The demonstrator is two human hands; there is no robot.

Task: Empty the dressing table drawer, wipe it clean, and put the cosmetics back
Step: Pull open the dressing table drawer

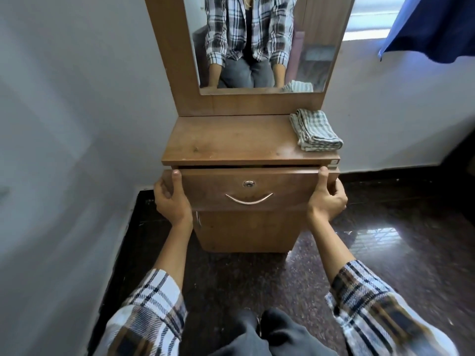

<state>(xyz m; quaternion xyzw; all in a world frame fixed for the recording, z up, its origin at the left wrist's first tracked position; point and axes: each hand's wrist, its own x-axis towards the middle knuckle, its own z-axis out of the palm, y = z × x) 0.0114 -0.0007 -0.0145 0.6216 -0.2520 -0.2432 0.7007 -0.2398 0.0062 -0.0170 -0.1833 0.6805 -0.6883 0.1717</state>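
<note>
The brown wooden dressing table (231, 140) stands against the wall. Its drawer (282, 187) is pulled out a little, with a dark gap under the top; the contents are hidden. A curved metal handle (248, 199) and a round lock (248, 184) sit on the drawer front. My left hand (171, 199) grips the drawer front's left end, thumb on the face. My right hand (327, 199) grips the right end the same way. A folded checked cloth (314, 133) lies on the tabletop's right rear corner.
A mirror (259, 42) rises above the tabletop. Below the drawer is a cabinet door (244, 229). A white wall is close on the left. Dark glossy floor (385, 240) spreads around the table. A blue curtain (431, 27) hangs at the upper right.
</note>
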